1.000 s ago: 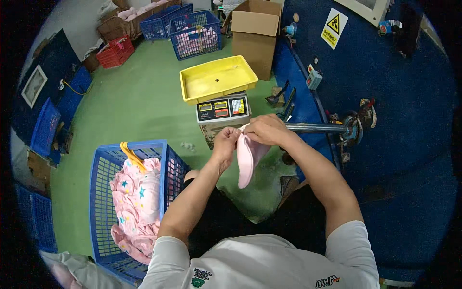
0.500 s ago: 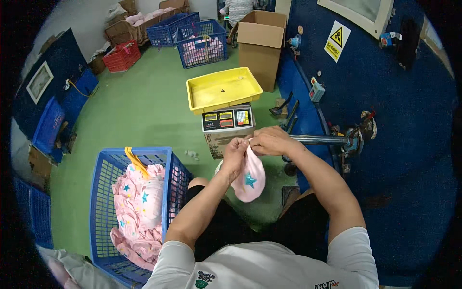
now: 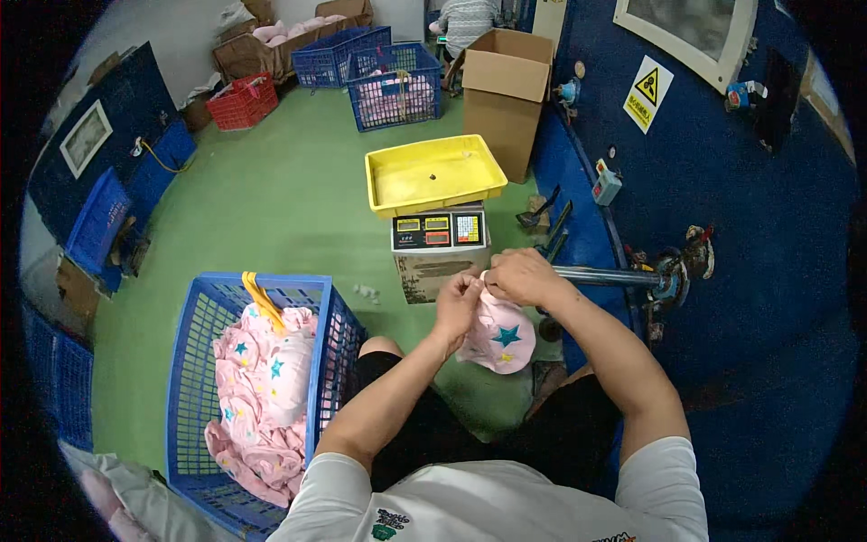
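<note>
pink cloth [image 3: 498, 331] seemingly in both hands [image 3: 458, 305] [image 3: 524, 276]

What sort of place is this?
Probably a factory workshop: pink starry cloth pieces lie in a blue basket, a yellow tray sits on a scale, and a warning sign is up at right.

You sat over a green floor [image 3: 271, 190]; a dark blue panel [image 3: 759, 235] with a white-framed window [image 3: 691, 27] lined its right edge, a pale wall [image 3: 406, 16] its far edge.
</note>
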{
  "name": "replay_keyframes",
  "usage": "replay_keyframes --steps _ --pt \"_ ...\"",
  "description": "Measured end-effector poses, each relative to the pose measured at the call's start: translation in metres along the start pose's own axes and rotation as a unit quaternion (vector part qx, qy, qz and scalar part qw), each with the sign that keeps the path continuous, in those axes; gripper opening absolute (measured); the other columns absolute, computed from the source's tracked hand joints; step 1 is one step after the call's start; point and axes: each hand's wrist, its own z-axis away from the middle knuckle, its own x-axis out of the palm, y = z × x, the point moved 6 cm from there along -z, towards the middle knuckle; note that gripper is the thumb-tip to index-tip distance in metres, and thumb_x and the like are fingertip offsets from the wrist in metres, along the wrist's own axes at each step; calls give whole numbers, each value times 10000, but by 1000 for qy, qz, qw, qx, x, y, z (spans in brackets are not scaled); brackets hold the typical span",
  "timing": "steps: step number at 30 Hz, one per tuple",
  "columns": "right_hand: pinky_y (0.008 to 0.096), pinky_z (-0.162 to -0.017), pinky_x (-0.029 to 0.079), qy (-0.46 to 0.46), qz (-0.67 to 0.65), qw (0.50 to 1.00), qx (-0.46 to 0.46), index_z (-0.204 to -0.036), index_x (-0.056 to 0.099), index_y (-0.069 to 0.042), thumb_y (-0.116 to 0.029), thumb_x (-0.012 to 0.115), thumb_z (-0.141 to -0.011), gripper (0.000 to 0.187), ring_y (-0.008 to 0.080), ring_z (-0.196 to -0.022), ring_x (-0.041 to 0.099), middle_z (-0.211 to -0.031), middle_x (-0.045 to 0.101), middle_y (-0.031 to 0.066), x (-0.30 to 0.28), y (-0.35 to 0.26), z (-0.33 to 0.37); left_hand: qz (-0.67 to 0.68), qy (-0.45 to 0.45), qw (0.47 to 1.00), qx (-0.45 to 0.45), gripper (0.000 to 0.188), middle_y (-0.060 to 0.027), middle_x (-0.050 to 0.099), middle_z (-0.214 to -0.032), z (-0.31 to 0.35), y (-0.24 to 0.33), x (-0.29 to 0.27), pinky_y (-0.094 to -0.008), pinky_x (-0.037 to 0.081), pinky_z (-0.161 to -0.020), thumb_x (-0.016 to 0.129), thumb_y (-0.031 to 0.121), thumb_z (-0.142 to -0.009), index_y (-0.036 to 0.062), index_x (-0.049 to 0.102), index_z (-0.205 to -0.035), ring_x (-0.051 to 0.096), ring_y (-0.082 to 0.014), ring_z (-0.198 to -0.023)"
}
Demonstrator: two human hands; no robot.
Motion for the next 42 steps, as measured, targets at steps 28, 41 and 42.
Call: replay_keyframes --steps 28,41,42 --pt "407 -703 511 179 -112 964 159 -951 701 -71 -200 671 -878 151 309 -795 664 -908 702 109 -59 27 60 40 10 999 -17 105 -18 587 -837 -7 17 33 -222 454 -696 604 114 -1008 32 615 -945 513 -93 -733" --pt "350 -679 476 229 -433 787 374 -987 654 -12 -159 577 -977 167 244 -703 586 -850 676 84 80 -16 85 -91 -34 995 -8 118 -29 595 -840 -20 36 38 -223 434 -685 594 91 -1004 23 620 -911 519 -98 -744" --pt "340 -677 473 173 -486 760 395 -999 657 -11 -157 577 -980 168 225 -701 581 -851 675 75 88 -19 86 -98 -43 994 -6 115 -29 595 -837 -24 37 40 -221 423 -681 588 77 -1001 17 621 -908 520 -98 -746"
